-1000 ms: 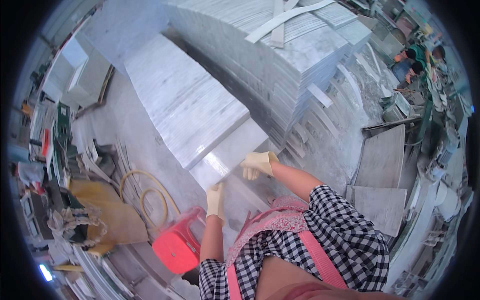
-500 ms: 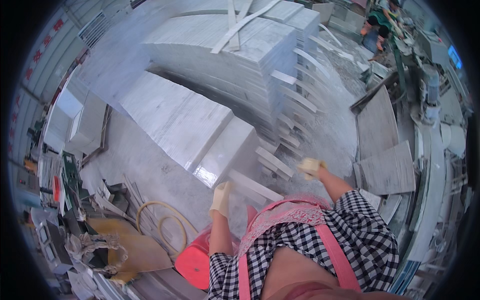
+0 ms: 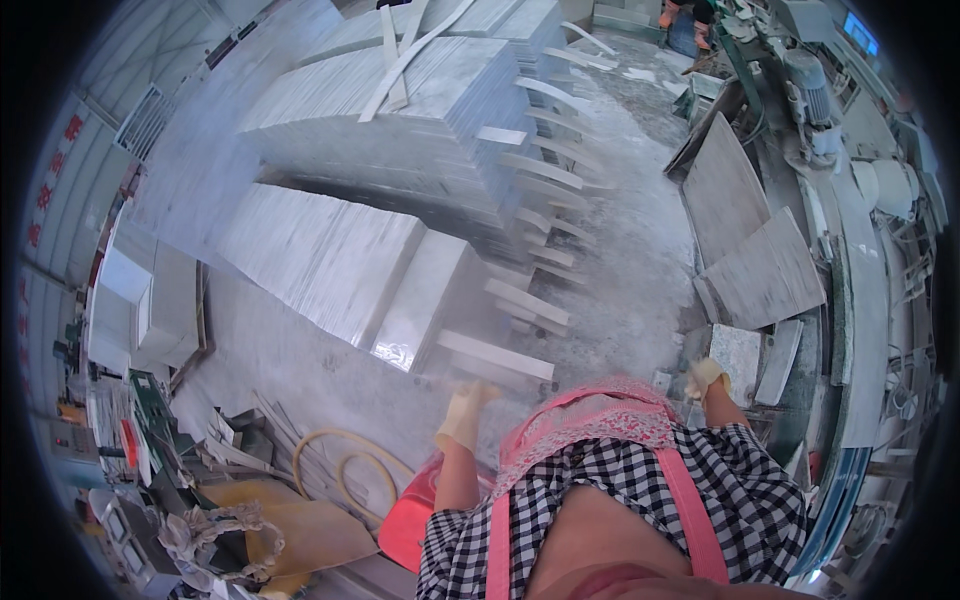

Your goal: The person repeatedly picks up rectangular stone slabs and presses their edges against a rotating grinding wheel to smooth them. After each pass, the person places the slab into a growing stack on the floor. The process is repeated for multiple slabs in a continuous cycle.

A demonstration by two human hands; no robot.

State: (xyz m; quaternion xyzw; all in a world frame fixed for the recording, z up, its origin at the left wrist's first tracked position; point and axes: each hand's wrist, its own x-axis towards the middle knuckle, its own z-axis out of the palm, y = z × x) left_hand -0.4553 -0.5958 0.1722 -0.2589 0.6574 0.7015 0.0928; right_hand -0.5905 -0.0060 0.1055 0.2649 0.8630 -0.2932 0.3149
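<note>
The left hand (image 3: 463, 412), in a cream glove, is positioned near the near end of the low slab stack (image 3: 320, 258), apart from it and just below a pale strip (image 3: 497, 356) that projects beside that end. Its fingers point toward the right and are blurred; whether they are apart or together cannot be determined. The right hand (image 3: 708, 378), in a matching glove, is located well apart from the left, near a speckled slab piece (image 3: 735, 362); contact between the two cannot be confirmed, and blur likewise prevents a reading of its grip. The low slab stack lies ahead and to the left of the body, with its end section (image 3: 420, 300) facing the person and set a step lower than the section behind. Alongside it stands a taller slab stack (image 3: 400, 150), with loose strips (image 3: 395, 72) crossed on its top and further strips protruding at its right end. A red stool (image 3: 408, 520) is situated just beside the left forearm, and a beige hose (image 3: 345, 437) lies in loops next to it. Grey panels (image 3: 765, 270) lean along the right side, beyond the right hand
</note>
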